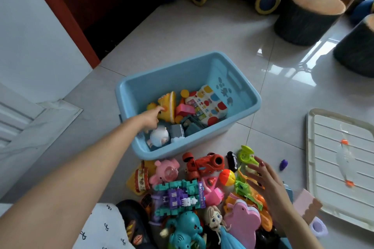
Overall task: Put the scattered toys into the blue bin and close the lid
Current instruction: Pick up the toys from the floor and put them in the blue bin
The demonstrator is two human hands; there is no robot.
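I have the left hand reaching into the blue bin, fingers loose and extended over a yellow toy near the far inner wall — it holds nothing that I can see. The right hand hovers flat over the scattered pile on the floor just in front of the bin, fingers straight and spread, also holding nothing.

The bin is perhaps a third full. Well outside it lie a red robot car, a pink pig, a green and purple block robot, a doll in a blue dress, a teal octopus and a pink flat case.

These look like light, hard plastic — stiff and a little slick, so I judge a grip around the body safer than pinching thin limbs. The block robot may come apart if lifted by one end; I would take it across the middle. The doll I would take by the torso.

The lid lies on the tiles to the right, apart from the bin.
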